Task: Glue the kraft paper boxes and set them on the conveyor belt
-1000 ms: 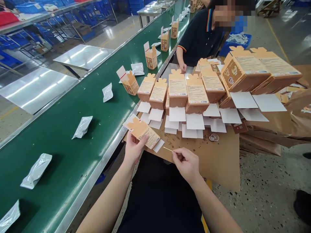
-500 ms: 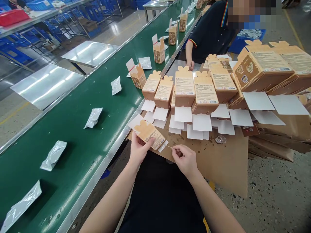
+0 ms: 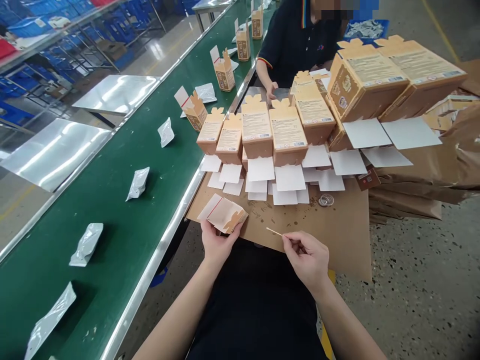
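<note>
My left hand (image 3: 217, 241) is closed on a small flattened tan carton (image 3: 224, 214) with a white flap, held over the near edge of a brown cardboard sheet (image 3: 337, 235). My right hand (image 3: 307, 257) pinches a thin wooden stick (image 3: 274, 231) whose tip points left toward the carton, a short gap apart. Beyond them several tan cartons (image 3: 258, 132) with white flaps lie in overlapping rows on the sheet.
A green conveyor belt (image 3: 112, 200) runs along my left with silver foil pouches (image 3: 138, 183) and upright open cartons (image 3: 195, 112) on it. A person in a dark shirt (image 3: 296, 37) works at the far end. Larger stacked cartons (image 3: 375, 80) stand at the right, and a small metal ring (image 3: 326, 200) lies on the sheet.
My left hand has turned the carton over, so its plain side with the white flap now faces up. My right hand with the stick drew back to the right.
</note>
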